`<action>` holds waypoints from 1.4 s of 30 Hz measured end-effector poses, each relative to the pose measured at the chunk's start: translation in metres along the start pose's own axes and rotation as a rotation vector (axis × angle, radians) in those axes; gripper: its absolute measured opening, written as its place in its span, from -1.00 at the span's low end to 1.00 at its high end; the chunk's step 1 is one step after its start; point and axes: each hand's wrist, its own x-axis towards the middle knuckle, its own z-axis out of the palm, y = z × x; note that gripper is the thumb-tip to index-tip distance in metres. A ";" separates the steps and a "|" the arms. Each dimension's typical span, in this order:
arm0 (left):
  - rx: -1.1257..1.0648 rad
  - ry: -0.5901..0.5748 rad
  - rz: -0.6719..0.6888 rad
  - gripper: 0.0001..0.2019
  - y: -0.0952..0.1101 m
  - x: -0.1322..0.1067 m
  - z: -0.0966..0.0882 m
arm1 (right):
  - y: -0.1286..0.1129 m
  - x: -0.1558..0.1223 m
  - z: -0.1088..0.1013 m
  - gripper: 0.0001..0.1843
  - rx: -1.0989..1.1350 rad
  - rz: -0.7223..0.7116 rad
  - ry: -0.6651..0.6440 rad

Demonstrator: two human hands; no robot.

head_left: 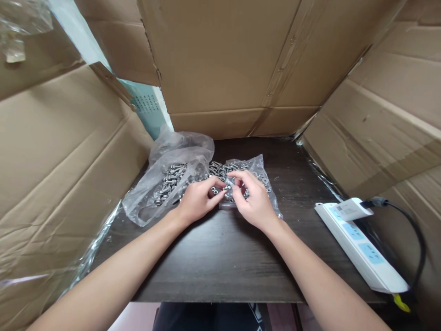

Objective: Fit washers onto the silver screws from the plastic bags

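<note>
A small metal bolt (227, 187) with what looks like a nut or washer on it spans the gap between my two hands. My left hand (198, 198) pinches its left end between thumb and forefinger. At the other end, the thumb and curled fingers of my right hand (254, 196) close on it, the forefinger arched above. Two loose nuts (215, 190) show just beside my left fingertips. Below and behind the hands, a flat clear plastic bag (257, 162) carries many small nuts and washers. Left of it, bolts (172, 177) lie heaped in a larger plastic bag (138, 207).
Cardboard walls (227, 59) enclose the dark wooden table (206, 266) at the back and both sides. On the right lies a white power strip (361, 248) with a plugged-in adapter (351, 210) and a black cable (418, 239). The table's front edge is close to my body.
</note>
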 end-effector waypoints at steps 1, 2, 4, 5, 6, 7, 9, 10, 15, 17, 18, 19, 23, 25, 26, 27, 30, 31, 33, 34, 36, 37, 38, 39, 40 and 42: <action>-0.001 -0.001 -0.002 -0.91 0.000 0.000 0.000 | 0.000 0.000 0.000 -0.68 0.001 0.000 -0.003; -0.001 -0.001 -0.005 -0.91 0.000 0.000 0.000 | 0.000 0.000 0.000 -0.68 0.002 0.003 -0.006; -0.002 -0.002 -0.011 -0.91 -0.001 -0.001 0.001 | 0.001 0.000 -0.001 -0.67 -0.001 0.008 -0.009; -0.003 -0.002 -0.013 -0.91 -0.001 -0.001 0.001 | 0.001 0.000 -0.001 -0.66 -0.002 0.010 -0.008; -0.005 -0.004 -0.015 -0.91 -0.001 -0.001 0.001 | 0.001 0.001 -0.001 -0.66 -0.002 0.011 -0.007; -0.005 -0.004 -0.015 -0.91 -0.001 -0.001 0.002 | 0.002 0.001 0.000 -0.66 -0.002 0.012 -0.005; -0.006 -0.005 -0.013 -0.91 -0.002 -0.002 0.002 | 0.002 0.000 0.000 -0.66 0.002 0.010 -0.005; -0.006 -0.005 -0.013 -0.91 -0.001 -0.002 0.002 | 0.002 0.000 0.000 -0.66 0.003 0.009 -0.006; -0.001 -0.002 -0.015 -0.91 -0.001 -0.001 0.002 | 0.001 0.000 -0.001 -0.66 0.001 0.009 -0.008; -0.003 -0.001 -0.012 -0.91 -0.001 0.000 0.001 | 0.000 0.000 -0.002 -0.68 0.016 0.030 -0.011; -0.005 0.000 -0.009 -0.91 -0.001 0.000 0.001 | 0.000 0.000 -0.002 -0.70 0.025 0.045 -0.017; -0.007 0.003 -0.005 -0.91 -0.001 -0.001 0.001 | 0.000 0.000 -0.002 -0.70 0.032 0.056 -0.027; -0.006 0.003 0.000 -0.90 -0.001 -0.001 0.001 | 0.002 -0.001 0.000 -0.68 0.037 0.063 -0.072; -0.006 -0.003 0.004 -0.89 0.000 -0.001 0.001 | 0.002 -0.001 0.000 -0.70 0.041 0.078 -0.088; -0.007 -0.005 0.006 -0.89 0.000 -0.001 0.002 | 0.003 -0.002 0.000 -0.71 0.043 0.100 -0.097; -0.009 -0.006 0.007 -0.89 0.000 -0.001 0.002 | 0.003 -0.002 0.000 -0.73 0.045 0.129 -0.111; -0.013 -0.008 0.006 -0.90 -0.001 -0.001 0.002 | 0.002 -0.003 -0.002 -0.73 0.044 0.209 -0.166; -0.013 -0.008 0.005 -0.90 -0.001 -0.002 0.002 | 0.002 -0.003 -0.003 -0.71 0.043 0.222 -0.183; -0.011 -0.007 0.005 -0.89 -0.002 -0.002 0.002 | 0.001 -0.004 -0.003 -0.66 0.043 0.227 -0.204; -0.011 -0.006 0.004 -0.89 -0.002 -0.002 0.002 | 0.001 -0.004 -0.003 -0.63 0.044 0.222 -0.207; -0.010 -0.006 0.002 -0.89 -0.002 -0.003 0.002 | 0.002 -0.004 -0.003 -0.60 0.042 0.210 -0.209; -0.009 -0.004 0.003 -0.89 -0.002 -0.003 0.002 | 0.002 -0.004 -0.002 -0.60 0.042 0.205 -0.211; -0.008 -0.001 0.006 -0.90 -0.002 -0.003 0.002 | 0.002 -0.003 -0.002 -0.61 0.043 0.204 -0.216; -0.007 0.001 0.009 -0.90 -0.002 -0.003 0.002 | 0.002 -0.003 -0.001 -0.63 0.042 0.208 -0.221; -0.007 0.002 0.011 -0.90 -0.002 -0.003 0.002 | 0.001 -0.003 -0.001 -0.65 0.039 0.216 -0.227; -0.012 0.003 0.014 -0.90 -0.002 -0.003 0.002 | 0.001 -0.002 -0.001 -0.67 0.031 0.236 -0.229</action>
